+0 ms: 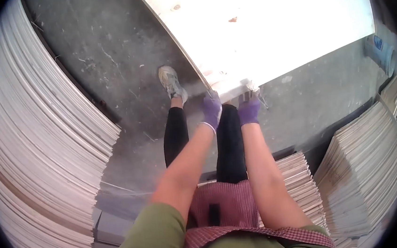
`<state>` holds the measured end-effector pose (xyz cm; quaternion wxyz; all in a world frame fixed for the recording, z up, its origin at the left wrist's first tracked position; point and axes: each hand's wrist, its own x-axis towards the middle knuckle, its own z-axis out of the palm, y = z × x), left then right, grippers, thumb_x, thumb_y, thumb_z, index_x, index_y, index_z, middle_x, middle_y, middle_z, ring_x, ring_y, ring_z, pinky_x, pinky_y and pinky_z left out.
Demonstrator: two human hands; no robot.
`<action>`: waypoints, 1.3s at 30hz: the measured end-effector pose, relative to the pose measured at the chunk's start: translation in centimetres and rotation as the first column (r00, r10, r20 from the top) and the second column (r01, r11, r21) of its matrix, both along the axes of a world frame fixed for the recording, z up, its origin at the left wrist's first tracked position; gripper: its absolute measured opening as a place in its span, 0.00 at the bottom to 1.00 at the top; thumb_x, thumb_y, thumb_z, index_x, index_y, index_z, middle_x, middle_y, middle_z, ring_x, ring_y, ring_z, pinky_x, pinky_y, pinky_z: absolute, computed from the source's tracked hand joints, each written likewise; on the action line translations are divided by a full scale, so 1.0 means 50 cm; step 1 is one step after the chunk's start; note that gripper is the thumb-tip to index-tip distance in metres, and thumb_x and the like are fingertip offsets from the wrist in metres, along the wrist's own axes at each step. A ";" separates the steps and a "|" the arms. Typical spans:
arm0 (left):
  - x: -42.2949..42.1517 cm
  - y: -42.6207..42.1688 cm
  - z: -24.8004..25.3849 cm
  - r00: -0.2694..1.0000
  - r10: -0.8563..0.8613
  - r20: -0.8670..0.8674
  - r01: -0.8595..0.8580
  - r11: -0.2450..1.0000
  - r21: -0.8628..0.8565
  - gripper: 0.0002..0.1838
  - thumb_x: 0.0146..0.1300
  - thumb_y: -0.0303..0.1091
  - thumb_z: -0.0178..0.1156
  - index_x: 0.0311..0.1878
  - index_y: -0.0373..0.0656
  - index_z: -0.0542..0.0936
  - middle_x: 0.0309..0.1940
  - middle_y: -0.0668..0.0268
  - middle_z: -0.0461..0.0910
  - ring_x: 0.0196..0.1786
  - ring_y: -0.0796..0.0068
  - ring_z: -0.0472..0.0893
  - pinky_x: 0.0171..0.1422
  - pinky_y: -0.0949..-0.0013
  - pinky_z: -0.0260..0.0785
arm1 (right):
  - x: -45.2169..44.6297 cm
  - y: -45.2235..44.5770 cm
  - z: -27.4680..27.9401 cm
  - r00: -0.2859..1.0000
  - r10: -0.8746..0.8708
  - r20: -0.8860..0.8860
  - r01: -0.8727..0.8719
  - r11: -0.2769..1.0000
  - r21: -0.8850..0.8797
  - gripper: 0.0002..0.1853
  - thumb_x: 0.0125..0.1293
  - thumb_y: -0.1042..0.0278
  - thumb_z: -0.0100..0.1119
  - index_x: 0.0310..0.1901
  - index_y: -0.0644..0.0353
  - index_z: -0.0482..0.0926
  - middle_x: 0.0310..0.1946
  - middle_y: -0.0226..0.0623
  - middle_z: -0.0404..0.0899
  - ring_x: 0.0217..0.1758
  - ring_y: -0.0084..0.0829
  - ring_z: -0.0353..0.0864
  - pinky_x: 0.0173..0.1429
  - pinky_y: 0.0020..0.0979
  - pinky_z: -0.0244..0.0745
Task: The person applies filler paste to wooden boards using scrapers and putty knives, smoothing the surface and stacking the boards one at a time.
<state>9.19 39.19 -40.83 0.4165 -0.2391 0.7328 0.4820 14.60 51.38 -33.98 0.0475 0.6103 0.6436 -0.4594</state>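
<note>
A large pale wooden sheet (pixel 284 26), washed out by bright light, with a few brown knot-like marks, stretches away from me. My left hand (pixel 212 108), in a purple glove with grey fingertips, is closed on its near left corner. Just to the right, my right hand (pixel 249 109), gloved the same way, grips the near edge. Its fingertips are blurred, and a crumpled whitish bit shows beside them. The undersides of both grips are hidden. My knees and one light shoe (pixel 171 83) show below and left of the sheet.
A tall stack of thin sheets (pixel 44 137) curves along the left. More stacked sheets (pixel 366 156) stand at the lower right, and another stack (pixel 300 181) is close behind my right arm. A bluish bucket-like container (pixel 381 53) sits at the right on the grey floor (pixel 102 52).
</note>
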 end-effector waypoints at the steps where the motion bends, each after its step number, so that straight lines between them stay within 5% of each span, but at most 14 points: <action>1: -0.016 0.018 0.049 0.957 -0.230 -0.178 0.217 0.972 -0.091 0.18 0.73 0.42 0.48 0.40 0.33 0.76 0.31 0.40 0.80 0.36 0.43 0.82 0.39 0.54 0.72 | -0.013 0.000 -0.005 0.994 -0.092 -0.057 0.091 0.996 -0.020 0.25 0.72 0.72 0.52 0.68 0.64 0.63 0.62 0.39 0.71 0.65 0.36 0.71 0.65 0.36 0.68; 2: -0.025 0.030 0.078 0.832 -0.453 -0.322 0.400 0.890 -0.220 0.16 0.72 0.39 0.49 0.39 0.33 0.74 0.31 0.39 0.79 0.36 0.39 0.80 0.39 0.51 0.71 | -0.042 0.008 -0.001 0.774 -0.612 -0.160 0.565 0.783 -0.260 0.24 0.73 0.69 0.50 0.68 0.61 0.64 0.61 0.36 0.72 0.65 0.33 0.70 0.66 0.36 0.67; 3: -0.021 0.033 0.078 0.799 -0.509 -0.319 0.429 0.855 -0.291 0.15 0.72 0.38 0.49 0.39 0.33 0.74 0.29 0.40 0.78 0.36 0.39 0.80 0.37 0.50 0.70 | -0.059 0.012 0.004 0.311 -0.945 -0.107 0.802 0.321 -0.503 0.23 0.74 0.65 0.49 0.68 0.59 0.65 0.59 0.33 0.73 0.65 0.30 0.68 0.67 0.35 0.65; 7: -0.015 0.023 0.070 0.772 -0.493 -0.403 0.370 0.862 -0.346 0.15 0.71 0.39 0.51 0.39 0.34 0.75 0.27 0.43 0.79 0.34 0.43 0.82 0.35 0.50 0.70 | -0.019 0.004 -0.007 0.368 -0.911 -0.184 0.745 0.407 -0.528 0.23 0.76 0.59 0.48 0.68 0.56 0.66 0.59 0.32 0.73 0.64 0.27 0.70 0.66 0.34 0.64; 10: -0.092 -0.038 0.094 0.971 -0.209 0.116 0.187 0.967 0.172 0.15 0.71 0.41 0.51 0.48 0.39 0.78 0.33 0.54 0.83 0.30 0.55 0.83 0.36 0.59 0.74 | 0.022 0.002 0.027 0.419 -0.882 -0.217 0.653 0.458 -0.603 0.23 0.75 0.58 0.49 0.66 0.59 0.67 0.59 0.33 0.73 0.63 0.27 0.69 0.64 0.34 0.66; 11: -0.136 -0.053 0.105 0.937 -0.079 0.340 -0.008 0.969 0.248 0.17 0.71 0.45 0.53 0.47 0.39 0.78 0.32 0.55 0.84 0.30 0.56 0.83 0.37 0.58 0.73 | 0.017 0.000 0.042 0.560 -0.797 -0.226 0.666 0.595 -0.449 0.20 0.75 0.58 0.50 0.62 0.61 0.71 0.58 0.35 0.74 0.60 0.28 0.72 0.62 0.33 0.68; 13: -0.228 -0.039 0.173 0.817 -0.527 -0.234 0.479 0.847 -0.233 0.19 0.71 0.47 0.54 0.47 0.39 0.77 0.32 0.55 0.83 0.32 0.55 0.82 0.38 0.56 0.72 | 0.032 0.000 0.053 0.685 -0.701 -0.198 0.648 0.711 -0.275 0.19 0.75 0.59 0.50 0.58 0.63 0.74 0.57 0.36 0.75 0.56 0.29 0.74 0.60 0.33 0.71; 15: -0.309 -0.001 0.226 0.739 -0.590 -0.326 0.466 0.796 -0.386 0.17 0.73 0.44 0.52 0.47 0.39 0.77 0.31 0.53 0.82 0.33 0.53 0.82 0.39 0.55 0.71 | 0.062 -0.006 0.042 0.932 -0.293 -0.215 0.281 0.956 -0.084 0.19 0.74 0.60 0.52 0.52 0.69 0.78 0.55 0.42 0.77 0.50 0.28 0.78 0.54 0.30 0.74; 17: -0.362 0.016 0.205 0.687 -0.629 -0.364 0.492 0.771 -0.404 0.16 0.72 0.45 0.52 0.46 0.39 0.75 0.34 0.50 0.81 0.40 0.46 0.81 0.45 0.52 0.73 | -0.001 0.001 0.057 0.902 -0.233 -0.364 0.225 0.972 -0.065 0.17 0.74 0.62 0.53 0.49 0.70 0.80 0.52 0.43 0.79 0.48 0.27 0.79 0.52 0.29 0.75; 21: -0.458 0.053 0.121 0.083 -0.552 -0.830 0.618 0.682 -0.392 0.09 0.72 0.32 0.50 0.45 0.38 0.77 0.35 0.57 0.78 0.41 0.53 0.79 0.47 0.56 0.71 | -0.085 -0.001 0.024 0.894 -0.049 -0.445 0.083 0.995 0.057 0.12 0.71 0.69 0.57 0.47 0.71 0.82 0.47 0.42 0.83 0.49 0.26 0.79 0.51 0.28 0.76; 24: -0.493 0.096 0.104 0.011 -0.529 -0.849 0.576 0.697 -0.427 0.08 0.69 0.30 0.52 0.45 0.39 0.78 0.35 0.58 0.78 0.40 0.57 0.79 0.48 0.59 0.71 | -0.113 -0.013 -0.026 0.817 0.035 -0.576 0.117 0.967 0.225 0.08 0.65 0.75 0.63 0.43 0.65 0.85 0.41 0.38 0.84 0.52 0.29 0.79 0.51 0.30 0.77; 29: -0.499 0.132 0.044 -0.068 -0.450 -0.891 0.520 0.746 -0.416 0.06 0.65 0.31 0.55 0.41 0.40 0.78 0.34 0.52 0.78 0.40 0.49 0.78 0.45 0.52 0.70 | -0.130 0.022 -0.040 0.832 0.542 -0.121 -0.305 0.628 0.716 0.14 0.56 0.75 0.62 0.43 0.49 0.88 0.38 0.30 0.84 0.41 0.35 0.79 0.47 0.36 0.74; 33: -0.498 0.140 0.019 -0.080 -0.459 -0.885 0.462 0.770 -0.441 0.07 0.65 0.32 0.55 0.41 0.40 0.77 0.33 0.51 0.76 0.39 0.48 0.77 0.45 0.51 0.70 | -0.136 0.020 -0.036 0.758 0.649 0.072 -0.459 0.451 0.765 0.14 0.54 0.67 0.65 0.45 0.46 0.87 0.35 0.25 0.83 0.38 0.31 0.78 0.40 0.34 0.68; 39: -0.478 0.154 0.032 -0.191 -0.578 -0.794 0.394 0.695 -0.601 0.05 0.64 0.30 0.55 0.39 0.42 0.78 0.31 0.53 0.76 0.39 0.50 0.77 0.45 0.52 0.70 | -0.046 -0.036 -0.028 0.666 0.746 -0.007 -0.578 0.522 0.627 0.14 0.54 0.68 0.64 0.44 0.46 0.85 0.38 0.30 0.83 0.38 0.36 0.80 0.42 0.36 0.71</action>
